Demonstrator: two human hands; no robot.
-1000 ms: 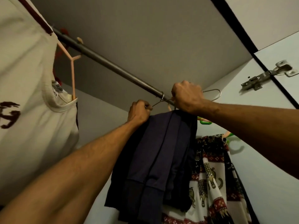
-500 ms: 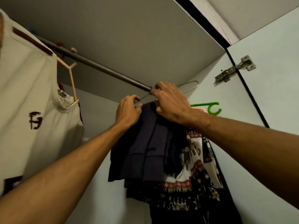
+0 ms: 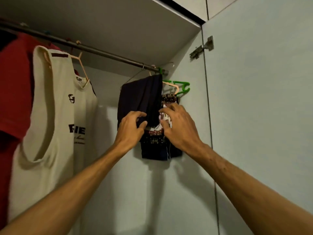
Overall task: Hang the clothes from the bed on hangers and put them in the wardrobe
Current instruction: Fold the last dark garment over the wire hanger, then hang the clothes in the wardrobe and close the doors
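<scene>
Change: Both hands have come down from the rail (image 3: 101, 50), where they were at the hanger's hook a moment ago. They are now on the lower part of the hanging clothes.
Room: The inside of an open wardrobe in dim light, with pale walls, a flat grey top panel (image 3: 118, 22) and a dark rail running across under it. The door (image 3: 262, 99) stands open on the right, with its metal hinge (image 3: 201, 48) up near the top.
Dark garment (image 3: 140, 97): It is folded over a wire hanger (image 3: 133, 77) that hooks on the rail near its right end.
Left hand (image 3: 130, 129): It is at the garment's lower edge, with thumb and curled fingers pinching the dark cloth.
Right hand (image 3: 181, 128): It is just beside the left, with bent fingers and thumb gripping the patterned garment (image 3: 155, 141) that hangs right behind the dark one.
Right end of rail: A pink hanger (image 3: 172, 85) and a green hanger (image 3: 183, 85) crowd against the side wall above the patterned cloth.
Left of rail: A cream vest (image 3: 55, 116) with dark lettering hangs well apart from the dark garment. A red shirt (image 3: 15, 82) hangs just behind the vest at the frame's edge.
</scene>
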